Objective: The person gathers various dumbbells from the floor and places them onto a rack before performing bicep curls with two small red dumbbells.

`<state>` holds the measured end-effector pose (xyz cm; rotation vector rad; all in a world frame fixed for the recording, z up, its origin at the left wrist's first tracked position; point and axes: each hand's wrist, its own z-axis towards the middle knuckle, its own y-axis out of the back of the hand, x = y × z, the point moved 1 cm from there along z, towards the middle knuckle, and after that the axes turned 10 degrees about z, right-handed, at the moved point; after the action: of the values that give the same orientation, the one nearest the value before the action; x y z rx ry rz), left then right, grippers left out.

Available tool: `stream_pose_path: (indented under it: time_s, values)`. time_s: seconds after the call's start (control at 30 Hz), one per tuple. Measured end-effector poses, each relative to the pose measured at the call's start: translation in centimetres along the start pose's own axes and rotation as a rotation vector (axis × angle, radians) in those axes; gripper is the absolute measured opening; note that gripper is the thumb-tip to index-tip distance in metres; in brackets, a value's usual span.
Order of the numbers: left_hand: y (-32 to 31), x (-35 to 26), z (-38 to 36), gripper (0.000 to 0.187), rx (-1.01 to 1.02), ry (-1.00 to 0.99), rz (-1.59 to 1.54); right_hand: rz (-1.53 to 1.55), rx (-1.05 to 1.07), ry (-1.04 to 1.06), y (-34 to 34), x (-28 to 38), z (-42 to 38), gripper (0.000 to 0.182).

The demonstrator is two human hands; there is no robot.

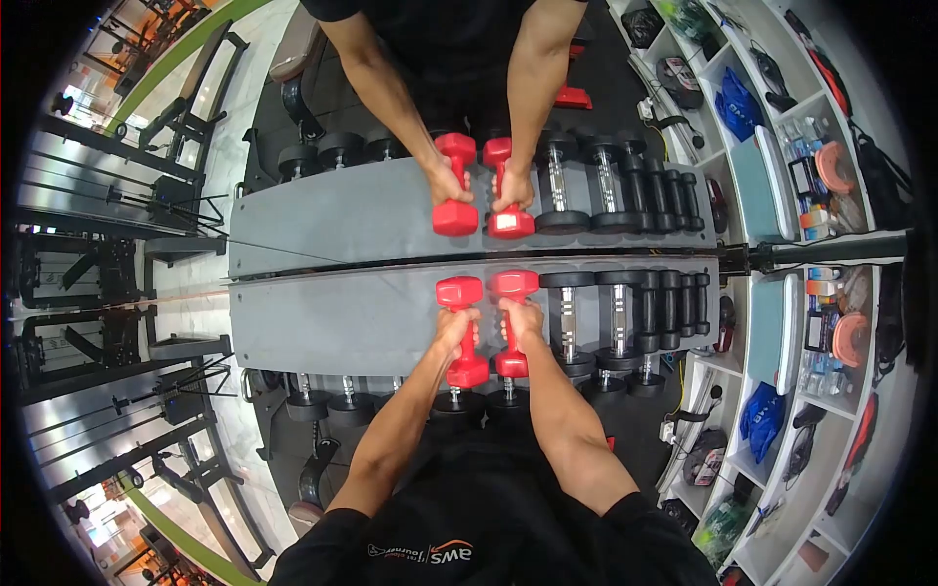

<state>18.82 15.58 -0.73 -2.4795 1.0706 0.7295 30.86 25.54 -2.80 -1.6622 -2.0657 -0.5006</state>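
Note:
Two red dumbbells stand out at the middle of the grey rack top. My left hand (456,330) is wrapped round the handle of the left red dumbbell (468,371), its far head beyond my fingers. Round the handle of the right red dumbbell (515,284) my right hand (523,322) is closed. The two dumbbells lie side by side with a small gap, each pointing away from me. A mirror behind the rack shows both hands and dumbbells reflected.
Chrome-handled dumbbells (570,322) and several black dumbbells (670,305) line the rack top (332,327) on the right. More dumbbells (349,402) sit on a lower tier nearer me. White shelves (831,386) with bags and bottles stand at right, gym machines at left.

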Motion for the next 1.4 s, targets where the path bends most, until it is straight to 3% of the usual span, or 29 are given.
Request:
stream_pose_path:
  time_s: [0.33,0.73,0.93,1.03,1.13,1.23,1.4]
  values:
    - [-1.8,1.0,2.9,0.007,-0.066,0.069,0.091,0.021,-0.006,0.018,0.0,0.1,-0.2,0.022]
    - [-2.4,1.7,3.3,0.012,-0.315,0.100,0.194,-0.001,-0.003,0.006,-0.1,0.2,-0.3,0.021]
    - [-1.4,2.7,3.6,0.026,-0.121,-0.017,0.139,0.022,-0.012,0.040,0.0,0.0,-0.2,0.021]
    - [-1.4,2.1,2.1,0.040,-0.138,-0.066,0.140,0.025,-0.014,0.058,-0.1,-0.1,-0.2,0.020]
    - [-0.4,5.0,4.1,0.050,-0.211,-0.239,0.281,0.049,0.029,0.015,-0.1,0.0,-0.4,0.020]
    - [0.2,4.7,1.6,0.043,-0.242,-0.366,0.497,0.058,0.017,0.037,-0.1,0.0,-0.2,0.020]
    - [3.0,4.5,-4.2,0.051,-0.195,-0.294,0.333,0.071,0.023,0.034,-0.2,0.3,-1.2,0.019]
